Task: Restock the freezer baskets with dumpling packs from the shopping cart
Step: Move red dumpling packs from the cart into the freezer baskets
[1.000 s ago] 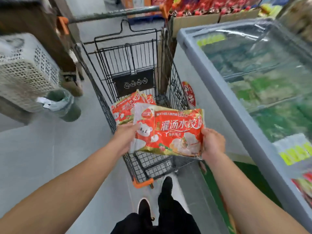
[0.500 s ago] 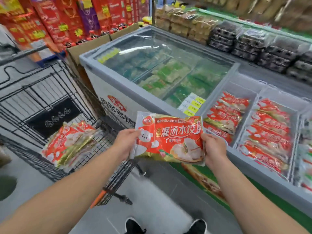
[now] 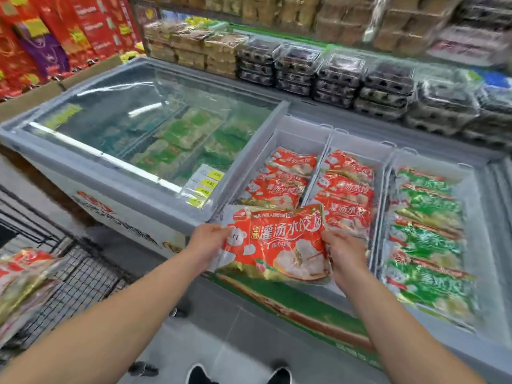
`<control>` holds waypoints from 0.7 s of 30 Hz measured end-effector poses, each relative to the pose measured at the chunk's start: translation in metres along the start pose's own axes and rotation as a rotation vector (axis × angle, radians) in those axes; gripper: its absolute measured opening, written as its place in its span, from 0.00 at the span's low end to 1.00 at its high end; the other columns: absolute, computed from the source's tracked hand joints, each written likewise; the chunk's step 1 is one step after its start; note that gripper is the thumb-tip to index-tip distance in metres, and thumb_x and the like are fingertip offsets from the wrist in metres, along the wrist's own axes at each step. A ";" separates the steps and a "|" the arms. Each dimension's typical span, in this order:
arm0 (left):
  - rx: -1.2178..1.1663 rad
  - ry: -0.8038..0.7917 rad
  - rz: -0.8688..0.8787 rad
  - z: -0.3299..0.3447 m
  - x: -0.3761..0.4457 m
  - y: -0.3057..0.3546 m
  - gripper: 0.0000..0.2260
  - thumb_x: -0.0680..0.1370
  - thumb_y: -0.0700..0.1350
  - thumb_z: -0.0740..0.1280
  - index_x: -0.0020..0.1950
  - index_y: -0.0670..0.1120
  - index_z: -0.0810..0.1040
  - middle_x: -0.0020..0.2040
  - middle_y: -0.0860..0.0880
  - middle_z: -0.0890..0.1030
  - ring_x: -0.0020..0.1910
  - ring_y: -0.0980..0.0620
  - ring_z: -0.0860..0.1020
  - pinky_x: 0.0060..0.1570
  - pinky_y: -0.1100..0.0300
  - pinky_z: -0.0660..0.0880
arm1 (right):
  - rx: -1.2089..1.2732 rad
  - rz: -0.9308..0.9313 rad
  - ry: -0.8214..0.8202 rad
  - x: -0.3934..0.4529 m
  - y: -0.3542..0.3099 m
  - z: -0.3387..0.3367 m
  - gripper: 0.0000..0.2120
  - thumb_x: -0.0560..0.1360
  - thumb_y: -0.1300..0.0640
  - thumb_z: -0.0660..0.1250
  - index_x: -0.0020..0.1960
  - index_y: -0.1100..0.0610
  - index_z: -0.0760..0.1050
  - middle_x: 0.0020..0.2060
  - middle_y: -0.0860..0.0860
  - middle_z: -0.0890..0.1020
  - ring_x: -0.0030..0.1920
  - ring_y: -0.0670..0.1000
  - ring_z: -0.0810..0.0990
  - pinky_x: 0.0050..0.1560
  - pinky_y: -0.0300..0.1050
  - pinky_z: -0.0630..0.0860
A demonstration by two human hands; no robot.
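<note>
I hold one red dumpling pack (image 3: pixel 279 242) flat between both hands, over the front rim of the open freezer. My left hand (image 3: pixel 206 241) grips its left edge and my right hand (image 3: pixel 345 252) grips its right edge. Just beyond the pack, two white freezer baskets (image 3: pixel 322 151) hold several matching red packs (image 3: pixel 279 184). A third basket on the right holds green packs (image 3: pixel 426 245). The shopping cart (image 3: pixel 80 275) stands at the lower left with more red packs (image 3: pixel 22 278) inside.
The freezer's left half lies under a closed glass lid (image 3: pixel 133 117) with yellow price tags (image 3: pixel 205 184) at its corner. Shelves of stacked boxed goods (image 3: pixel 340 76) run behind the freezer. Red packaged goods (image 3: pixel 55 37) stand at the far left. My shoes (image 3: pixel 238 374) are on the grey floor.
I have turned from the cart to the freezer. Both hands carried the red pack to the right and forward, from over the cart to above the freezer's front rim by the baskets.
</note>
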State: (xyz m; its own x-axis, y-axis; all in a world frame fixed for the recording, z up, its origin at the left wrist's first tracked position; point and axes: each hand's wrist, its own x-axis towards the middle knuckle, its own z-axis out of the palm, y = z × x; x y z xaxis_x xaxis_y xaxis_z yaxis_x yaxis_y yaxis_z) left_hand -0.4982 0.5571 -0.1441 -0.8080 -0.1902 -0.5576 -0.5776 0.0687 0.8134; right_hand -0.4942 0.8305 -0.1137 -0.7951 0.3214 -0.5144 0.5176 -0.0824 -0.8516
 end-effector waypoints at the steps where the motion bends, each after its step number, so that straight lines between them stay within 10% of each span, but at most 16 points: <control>1: 0.032 0.010 0.010 0.010 0.003 0.006 0.07 0.76 0.43 0.72 0.43 0.40 0.84 0.41 0.44 0.86 0.44 0.44 0.86 0.54 0.47 0.81 | -0.008 0.004 0.007 0.004 -0.003 -0.005 0.07 0.77 0.62 0.68 0.41 0.58 0.81 0.38 0.52 0.86 0.45 0.57 0.85 0.54 0.57 0.81; 8: 0.241 0.025 0.050 0.073 0.057 0.059 0.12 0.73 0.39 0.70 0.30 0.44 0.75 0.25 0.56 0.77 0.30 0.52 0.76 0.33 0.60 0.71 | -0.111 -0.006 0.084 0.072 -0.025 -0.018 0.09 0.76 0.60 0.69 0.37 0.57 0.82 0.38 0.51 0.86 0.46 0.57 0.84 0.55 0.60 0.80; 13: 0.266 -0.021 0.050 0.095 0.130 0.094 0.06 0.73 0.41 0.69 0.45 0.39 0.83 0.43 0.42 0.86 0.44 0.43 0.85 0.50 0.48 0.82 | -0.160 0.003 0.115 0.134 -0.049 0.007 0.07 0.77 0.60 0.67 0.43 0.56 0.83 0.43 0.52 0.85 0.46 0.54 0.82 0.48 0.48 0.77; 21: 0.346 -0.074 -0.049 0.126 0.255 0.150 0.13 0.72 0.47 0.67 0.55 0.47 0.80 0.48 0.49 0.86 0.45 0.47 0.85 0.52 0.49 0.81 | -0.264 0.111 0.130 0.252 -0.081 0.072 0.08 0.77 0.62 0.66 0.42 0.55 0.81 0.42 0.52 0.84 0.48 0.57 0.83 0.52 0.54 0.79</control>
State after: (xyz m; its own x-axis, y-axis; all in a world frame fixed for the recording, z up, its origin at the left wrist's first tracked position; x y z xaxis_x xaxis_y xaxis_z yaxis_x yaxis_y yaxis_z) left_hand -0.8056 0.6428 -0.1851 -0.7775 -0.1310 -0.6152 -0.6106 0.3917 0.6883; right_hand -0.7593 0.8503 -0.1816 -0.6909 0.4432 -0.5712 0.6768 0.1186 -0.7265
